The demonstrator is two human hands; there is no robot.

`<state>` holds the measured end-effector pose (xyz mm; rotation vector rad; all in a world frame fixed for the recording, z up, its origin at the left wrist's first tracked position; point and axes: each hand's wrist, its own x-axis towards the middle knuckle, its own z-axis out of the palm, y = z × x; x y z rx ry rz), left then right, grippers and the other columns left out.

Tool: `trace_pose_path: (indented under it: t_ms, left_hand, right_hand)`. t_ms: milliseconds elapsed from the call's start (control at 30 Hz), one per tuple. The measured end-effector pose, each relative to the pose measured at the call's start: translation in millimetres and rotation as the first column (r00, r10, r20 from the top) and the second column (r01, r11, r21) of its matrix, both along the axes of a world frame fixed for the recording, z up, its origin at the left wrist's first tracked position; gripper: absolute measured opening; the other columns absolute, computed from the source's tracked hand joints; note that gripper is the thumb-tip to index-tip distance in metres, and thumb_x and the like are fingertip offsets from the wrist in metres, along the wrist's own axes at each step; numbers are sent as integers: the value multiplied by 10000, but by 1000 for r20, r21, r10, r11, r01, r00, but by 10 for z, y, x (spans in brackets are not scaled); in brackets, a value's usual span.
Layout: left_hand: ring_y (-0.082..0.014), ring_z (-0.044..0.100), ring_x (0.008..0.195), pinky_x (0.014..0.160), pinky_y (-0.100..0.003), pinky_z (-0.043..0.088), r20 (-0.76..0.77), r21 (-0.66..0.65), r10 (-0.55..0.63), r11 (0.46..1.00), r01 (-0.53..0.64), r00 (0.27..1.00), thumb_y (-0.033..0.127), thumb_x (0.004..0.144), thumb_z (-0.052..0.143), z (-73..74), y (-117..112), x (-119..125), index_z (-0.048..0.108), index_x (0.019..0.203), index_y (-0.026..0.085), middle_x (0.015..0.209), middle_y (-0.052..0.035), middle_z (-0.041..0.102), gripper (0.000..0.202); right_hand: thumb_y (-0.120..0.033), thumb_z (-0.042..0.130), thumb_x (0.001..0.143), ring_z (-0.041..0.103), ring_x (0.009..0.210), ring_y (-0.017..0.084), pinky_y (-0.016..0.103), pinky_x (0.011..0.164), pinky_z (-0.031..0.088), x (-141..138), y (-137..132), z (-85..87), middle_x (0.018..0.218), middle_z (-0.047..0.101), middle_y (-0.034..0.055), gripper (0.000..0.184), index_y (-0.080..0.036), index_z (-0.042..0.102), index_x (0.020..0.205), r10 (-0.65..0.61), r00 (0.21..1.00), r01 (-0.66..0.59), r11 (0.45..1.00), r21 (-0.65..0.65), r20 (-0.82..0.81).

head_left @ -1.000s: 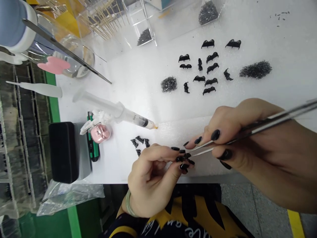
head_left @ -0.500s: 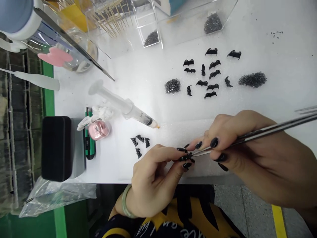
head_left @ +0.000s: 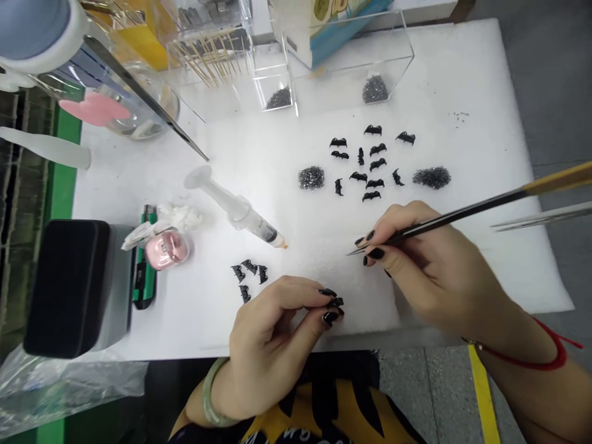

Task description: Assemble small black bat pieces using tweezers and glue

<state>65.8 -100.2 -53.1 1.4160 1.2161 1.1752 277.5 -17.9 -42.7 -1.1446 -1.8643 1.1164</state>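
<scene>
The left hand [head_left: 272,333] has its grip pinched on a small black piece [head_left: 336,302], held over the near edge of the white worktop [head_left: 485,123]. The right hand [head_left: 416,265] has its grip clenched on tweezers [head_left: 462,214], whose tips are apart from the piece. With only fingertips and long nails holding it, a slip could send the piece off the edge

White desk [head_left: 467,74], bearing a syringe [head_left: 240,213] near the middle, small black clips [head_left: 378,164] toward the far edge, a black box [head_left: 69,287] at the left edge.
</scene>
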Motion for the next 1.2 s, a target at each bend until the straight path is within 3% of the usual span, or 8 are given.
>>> trace_pose_path:
  t_ms: [167,267,500,700,1200]
  left_hand:
    - [-135,784,978,864,-205,664,27,-59,14,998,-12,1000,-42,892,698,-5,-26,15,679,1051,238,1096,8,800,322]
    - [-127,795,891,813,-215,676,112,-73,-27,997,35,993,-59,909,644,-18,-48,10,664,1103,242,1136,-11,793,358]
    - [-120,750,810,750,-209,649,177,-66,-59,995,71,982,-54,919,598,-50,-34,-1,669,1183,233,987,-19,751,396]
    - [-160,763,789,725,-254,664,137,-38,-62,997,68,989,-32,935,595,-47,-6,11,672,1181,224,938,-51,777,363]
    - [-146,792,743,699,-214,663,53,-40,-37,998,39,998,26,967,610,-39,30,47,695,1146,217,887,-34,795,275]
  right_hand:
    - [-50,521,953,699,757,145,263,580,553,4,-4,-42,867,635,-1,209,-245,568,1012,7,1000,-7,1000,3,26]
    - [-58,544,963,693,751,136,259,605,562,23,-14,-54,878,622,-10,215,-262,566,1025,-17,1000,16,998,-54,-25]
    - [-82,540,987,661,750,134,265,613,545,66,-37,-35,879,608,-11,193,-271,565,1019,25,999,-29,996,-79,-44]
    - [-88,550,978,622,725,147,301,602,513,37,-26,-113,890,589,0,192,-268,575,1037,14,999,-15,1000,-10,-30]
    - [-90,552,998,647,733,120,265,630,547,43,-13,-135,891,600,-5,177,-257,580,1050,13,998,-13,1000,-3,-56]
